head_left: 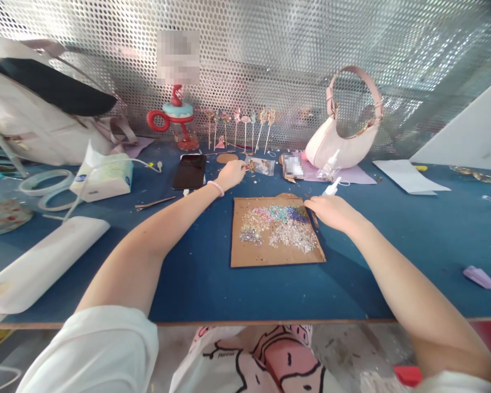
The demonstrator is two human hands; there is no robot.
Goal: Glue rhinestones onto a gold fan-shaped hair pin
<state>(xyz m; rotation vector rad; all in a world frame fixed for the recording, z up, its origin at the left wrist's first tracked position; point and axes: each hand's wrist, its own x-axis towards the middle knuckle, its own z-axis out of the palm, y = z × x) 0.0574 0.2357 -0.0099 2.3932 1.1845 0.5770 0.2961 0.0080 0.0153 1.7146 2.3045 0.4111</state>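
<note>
My left hand (232, 173), wearing a pink bracelet, reaches to the back of the table. Its fingers are pinched together at the left edge of a small clear plastic bag (262, 166) holding small gold-coloured pieces. My right hand (330, 210) is closed beside the upper right corner of a cardboard sheet (278, 258); what it grips is hidden. A white glue bottle (331, 188) with a pointed nozzle shows just behind this hand, and whether the hand touches it I cannot tell. Loose glittery sequins (293, 236) in several colours are spread over the cardboard.
A phone (189, 171), tweezers (155, 203) and a tissue pack (106, 177) lie left of the cardboard. Behind stand a red-handled cup (184, 131) and several decorated sticks (245, 134). A pink handbag (331, 144) and white paper (409, 176) are at the right.
</note>
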